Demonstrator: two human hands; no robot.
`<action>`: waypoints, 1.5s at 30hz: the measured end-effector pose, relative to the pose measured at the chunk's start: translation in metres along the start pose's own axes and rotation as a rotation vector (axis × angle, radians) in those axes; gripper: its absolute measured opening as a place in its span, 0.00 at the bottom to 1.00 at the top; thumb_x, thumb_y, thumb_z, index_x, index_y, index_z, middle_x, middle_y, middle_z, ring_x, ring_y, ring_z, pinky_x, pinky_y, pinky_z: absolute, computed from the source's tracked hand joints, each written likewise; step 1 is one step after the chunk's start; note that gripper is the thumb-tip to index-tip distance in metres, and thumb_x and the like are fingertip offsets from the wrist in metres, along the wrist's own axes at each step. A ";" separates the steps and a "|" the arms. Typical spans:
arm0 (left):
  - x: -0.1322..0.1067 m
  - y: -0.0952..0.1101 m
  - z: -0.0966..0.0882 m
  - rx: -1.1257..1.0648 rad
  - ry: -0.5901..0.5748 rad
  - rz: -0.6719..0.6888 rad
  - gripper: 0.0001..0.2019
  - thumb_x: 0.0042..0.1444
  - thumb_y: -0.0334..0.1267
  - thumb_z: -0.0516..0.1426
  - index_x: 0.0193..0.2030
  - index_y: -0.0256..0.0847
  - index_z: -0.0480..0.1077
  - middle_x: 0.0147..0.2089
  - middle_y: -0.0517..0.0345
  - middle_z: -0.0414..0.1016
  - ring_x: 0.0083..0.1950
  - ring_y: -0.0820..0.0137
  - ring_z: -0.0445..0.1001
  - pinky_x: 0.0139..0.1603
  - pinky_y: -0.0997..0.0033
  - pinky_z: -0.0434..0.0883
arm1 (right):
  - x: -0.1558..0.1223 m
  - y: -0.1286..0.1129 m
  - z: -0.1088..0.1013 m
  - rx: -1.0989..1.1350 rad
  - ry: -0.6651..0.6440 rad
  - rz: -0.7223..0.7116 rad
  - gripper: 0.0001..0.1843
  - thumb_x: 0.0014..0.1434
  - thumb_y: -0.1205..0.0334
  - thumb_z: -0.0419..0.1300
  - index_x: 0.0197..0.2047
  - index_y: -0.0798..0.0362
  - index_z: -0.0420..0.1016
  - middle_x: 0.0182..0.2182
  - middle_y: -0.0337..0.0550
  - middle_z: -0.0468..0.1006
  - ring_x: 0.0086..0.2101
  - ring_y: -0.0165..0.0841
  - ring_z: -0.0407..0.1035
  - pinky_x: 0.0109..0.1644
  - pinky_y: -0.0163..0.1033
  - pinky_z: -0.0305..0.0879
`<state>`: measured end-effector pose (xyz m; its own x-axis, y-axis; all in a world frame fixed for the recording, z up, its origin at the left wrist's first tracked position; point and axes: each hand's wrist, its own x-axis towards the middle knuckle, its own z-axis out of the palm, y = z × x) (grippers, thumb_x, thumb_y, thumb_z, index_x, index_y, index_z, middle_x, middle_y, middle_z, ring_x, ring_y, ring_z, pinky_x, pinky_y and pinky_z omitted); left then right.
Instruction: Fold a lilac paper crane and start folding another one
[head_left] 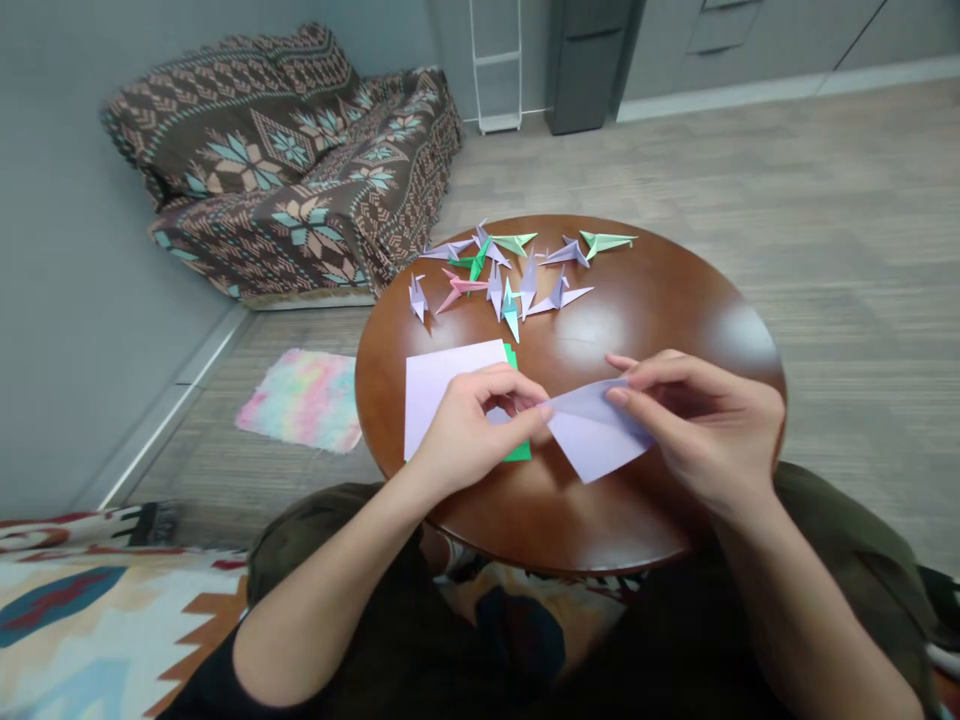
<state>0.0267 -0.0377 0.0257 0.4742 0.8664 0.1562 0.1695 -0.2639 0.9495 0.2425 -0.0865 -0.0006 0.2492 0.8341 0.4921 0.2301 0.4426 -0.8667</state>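
Note:
Between my two hands is a sheet of lilac origami paper point(596, 440), held just above the round table and partly folded along its upper edge. My left hand point(484, 410) pinches its left corner between thumb and fingers. At the upper right, my right hand point(694, 415) grips the paper between thumb and index finger, the other fingers curled behind. Under and beside my left wrist lies a stack of square paper point(442, 385), lilac on top with green sheets point(519, 453) showing at the edge.
Several folded paper cranes point(559, 295) in lilac, green, pink and blue stand along the far side of the brown table point(675, 300). A patterned sofa point(315, 180) stands at the back left, and a pastel fluffy mat point(304, 400) lies on the floor.

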 end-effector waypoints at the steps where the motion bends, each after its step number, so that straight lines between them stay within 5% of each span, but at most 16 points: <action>1: 0.000 0.000 0.000 -0.022 0.022 0.010 0.04 0.56 0.36 0.67 0.33 0.37 0.81 0.32 0.56 0.77 0.33 0.72 0.73 0.36 0.72 0.69 | 0.001 0.000 -0.001 -0.001 0.020 -0.016 0.06 0.56 0.66 0.74 0.33 0.47 0.83 0.30 0.38 0.81 0.41 0.43 0.82 0.57 0.56 0.79; 11: 0.000 -0.003 0.001 -0.230 0.085 -0.081 0.08 0.53 0.38 0.70 0.30 0.37 0.78 0.30 0.57 0.77 0.32 0.73 0.71 0.33 0.74 0.67 | 0.002 -0.001 -0.001 0.010 0.076 -0.129 0.07 0.55 0.69 0.74 0.34 0.47 0.84 0.28 0.36 0.80 0.36 0.40 0.81 0.56 0.58 0.80; 16: -0.001 -0.008 0.000 -0.273 0.157 0.019 0.07 0.60 0.39 0.65 0.34 0.39 0.78 0.32 0.59 0.76 0.33 0.73 0.70 0.36 0.73 0.67 | 0.002 -0.002 0.000 0.010 0.071 -0.127 0.07 0.55 0.69 0.74 0.33 0.46 0.84 0.28 0.36 0.79 0.35 0.39 0.80 0.57 0.59 0.80; 21: -0.003 0.000 0.004 0.006 0.026 0.117 0.06 0.59 0.38 0.66 0.39 0.39 0.80 0.43 0.51 0.82 0.46 0.65 0.77 0.47 0.67 0.72 | -0.001 -0.008 0.007 0.034 -0.035 -0.134 0.08 0.58 0.71 0.71 0.35 0.47 0.83 0.28 0.35 0.80 0.30 0.34 0.75 0.60 0.59 0.79; 30: -0.005 0.001 0.006 0.140 -0.221 0.070 0.05 0.60 0.33 0.64 0.33 0.37 0.77 0.35 0.55 0.80 0.37 0.68 0.76 0.43 0.68 0.70 | -0.002 -0.016 0.009 -0.033 -0.248 -0.164 0.09 0.60 0.73 0.69 0.37 0.48 0.82 0.31 0.35 0.83 0.31 0.32 0.77 0.61 0.54 0.76; 37: -0.006 -0.007 0.011 0.036 -0.045 0.137 0.10 0.61 0.38 0.66 0.29 0.38 0.75 0.32 0.58 0.74 0.34 0.71 0.70 0.38 0.70 0.66 | -0.001 -0.031 0.005 -0.188 -0.263 0.086 0.11 0.54 0.70 0.72 0.41 0.48 0.82 0.34 0.36 0.85 0.30 0.32 0.77 0.32 0.34 0.74; 45: -0.007 -0.006 0.021 -0.051 -0.101 -0.014 0.08 0.58 0.37 0.66 0.31 0.36 0.76 0.34 0.56 0.75 0.35 0.70 0.71 0.36 0.70 0.66 | 0.001 -0.035 0.002 -0.071 -0.168 0.182 0.13 0.51 0.70 0.74 0.39 0.48 0.79 0.37 0.39 0.83 0.34 0.33 0.78 0.32 0.34 0.72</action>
<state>0.0402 -0.0508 0.0132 0.5573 0.8220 0.1171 0.1340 -0.2282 0.9643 0.2327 -0.1004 0.0297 0.1345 0.9436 0.3025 0.2628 0.2603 -0.9291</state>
